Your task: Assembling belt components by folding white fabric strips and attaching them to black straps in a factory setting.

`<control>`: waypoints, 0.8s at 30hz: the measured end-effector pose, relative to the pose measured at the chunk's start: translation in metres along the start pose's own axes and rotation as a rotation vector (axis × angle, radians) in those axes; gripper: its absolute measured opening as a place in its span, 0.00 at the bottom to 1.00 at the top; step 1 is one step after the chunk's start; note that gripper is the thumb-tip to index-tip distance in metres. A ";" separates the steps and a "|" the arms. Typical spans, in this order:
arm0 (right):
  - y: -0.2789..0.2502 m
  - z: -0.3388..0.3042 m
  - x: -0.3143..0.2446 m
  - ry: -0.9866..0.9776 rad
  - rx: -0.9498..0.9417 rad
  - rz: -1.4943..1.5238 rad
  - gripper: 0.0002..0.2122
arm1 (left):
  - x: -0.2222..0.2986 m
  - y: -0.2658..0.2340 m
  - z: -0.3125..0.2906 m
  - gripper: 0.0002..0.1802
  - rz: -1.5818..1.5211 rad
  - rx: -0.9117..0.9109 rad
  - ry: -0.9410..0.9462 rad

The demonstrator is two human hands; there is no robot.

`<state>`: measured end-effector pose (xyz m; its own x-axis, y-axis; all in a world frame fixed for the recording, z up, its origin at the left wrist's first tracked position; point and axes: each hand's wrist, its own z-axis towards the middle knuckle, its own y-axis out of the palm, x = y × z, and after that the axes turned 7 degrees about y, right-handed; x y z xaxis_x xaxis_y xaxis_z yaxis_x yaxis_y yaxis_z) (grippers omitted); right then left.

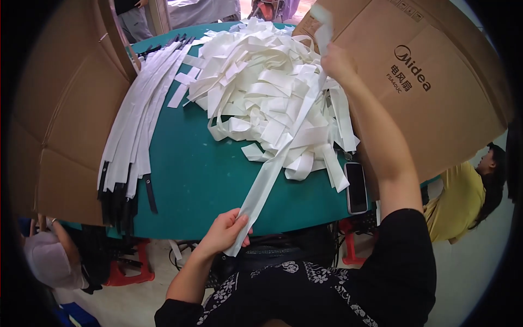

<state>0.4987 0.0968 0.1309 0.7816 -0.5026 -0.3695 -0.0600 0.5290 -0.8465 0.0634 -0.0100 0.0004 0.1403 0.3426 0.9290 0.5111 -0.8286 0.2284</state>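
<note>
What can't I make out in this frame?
All in the head view:
The upper end of the long, flat white strip: blurred above the right hand.
The lower layers of the tangled heap of white strips: hidden by those on top.
The green tabletop under the heap: covered by it.
The head of the person in grey trousers: cut off by the upper edge.

I see the wearer in a black short-sleeved top (403, 256), pale floral print (318, 275) across its front. Both hands (223, 233) are bare.
</note>
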 end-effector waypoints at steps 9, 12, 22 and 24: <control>0.025 0.110 -0.051 0.152 -0.213 -0.817 0.17 | 0.009 0.018 0.072 0.12 -0.284 -0.055 -0.106; 0.033 0.128 -0.060 0.291 0.069 -0.337 0.28 | -0.005 0.006 0.093 0.13 -0.576 -0.150 -0.258; 0.012 -0.129 -0.033 0.019 -1.161 -0.017 0.25 | 0.000 -0.006 0.104 0.13 -0.612 -0.090 -0.132; 0.043 -0.201 -0.006 0.360 -1.214 0.573 0.26 | 0.001 0.000 0.109 0.13 -0.526 -0.102 -0.136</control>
<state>0.3667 -0.0145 0.0204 0.2749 -0.6646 -0.6948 -0.9552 -0.1066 -0.2759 0.1562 0.0385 -0.0309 -0.0005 0.7706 0.6374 0.4582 -0.5663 0.6851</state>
